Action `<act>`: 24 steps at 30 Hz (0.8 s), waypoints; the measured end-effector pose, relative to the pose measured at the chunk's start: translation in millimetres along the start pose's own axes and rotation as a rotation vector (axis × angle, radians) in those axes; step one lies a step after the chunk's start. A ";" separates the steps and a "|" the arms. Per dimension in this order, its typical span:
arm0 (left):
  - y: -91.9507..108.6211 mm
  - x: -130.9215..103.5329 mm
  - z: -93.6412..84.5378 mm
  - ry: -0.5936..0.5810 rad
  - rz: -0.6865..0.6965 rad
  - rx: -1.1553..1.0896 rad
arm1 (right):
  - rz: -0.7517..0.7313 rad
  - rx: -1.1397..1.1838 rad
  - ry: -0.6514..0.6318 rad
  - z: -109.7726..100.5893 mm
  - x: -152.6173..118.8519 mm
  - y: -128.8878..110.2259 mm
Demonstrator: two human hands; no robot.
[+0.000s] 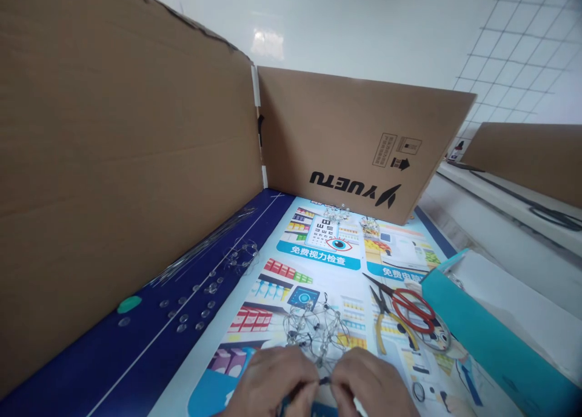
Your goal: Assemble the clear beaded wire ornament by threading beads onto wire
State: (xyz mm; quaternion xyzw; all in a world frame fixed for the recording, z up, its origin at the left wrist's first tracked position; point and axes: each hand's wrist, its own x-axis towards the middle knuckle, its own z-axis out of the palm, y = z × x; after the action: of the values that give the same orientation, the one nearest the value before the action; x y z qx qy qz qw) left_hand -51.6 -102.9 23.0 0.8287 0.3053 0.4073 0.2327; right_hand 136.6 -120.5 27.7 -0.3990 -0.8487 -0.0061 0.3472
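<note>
At the bottom middle, my left hand (pixel 277 377) and my right hand (pixel 368 380) face each other with fingertips pinched. A short, dark, twisted-looking strand (pixel 324 380) spans the small gap between them, and both hands grip it. Just beyond the fingers lies a tangle of thin wire (pixel 318 329) strung with clear beads and small dark bits. Whether the strand joins that tangle is hard to tell. Right of the tangle are pliers (pixel 384 320) with yellow handles, lying open, and scissors (pixel 411 305) with red handles.
Loose clear beads (pixel 183 318), a green disc (pixel 130 304), a bundle of straight wires (pixel 204 247) and a smaller beaded wire piece (pixel 243 256) lie left. A wire spool (pixel 441 338) sits partly under the scissors. Cardboard walls (pixel 364 144) stand behind and left; a teal box (pixel 491 344) stands right.
</note>
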 end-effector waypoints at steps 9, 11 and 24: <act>-22.5 8.2 1.5 -0.052 -0.124 0.076 | 0.367 0.310 -0.092 -0.6 -5.4 9.5; -20.9 7.3 3.4 -0.115 -0.130 0.103 | 0.349 0.326 -0.158 2.6 -7.5 10.0; -17.4 0.4 9.7 0.024 0.088 -0.080 | 0.162 0.398 -0.133 2.0 -7.0 4.4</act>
State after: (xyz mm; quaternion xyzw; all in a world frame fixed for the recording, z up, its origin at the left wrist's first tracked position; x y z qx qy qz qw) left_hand -49.0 -91.7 6.7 0.8263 0.2550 0.4390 0.2436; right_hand 141.5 -121.6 20.8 -0.3888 -0.8194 0.2156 0.3618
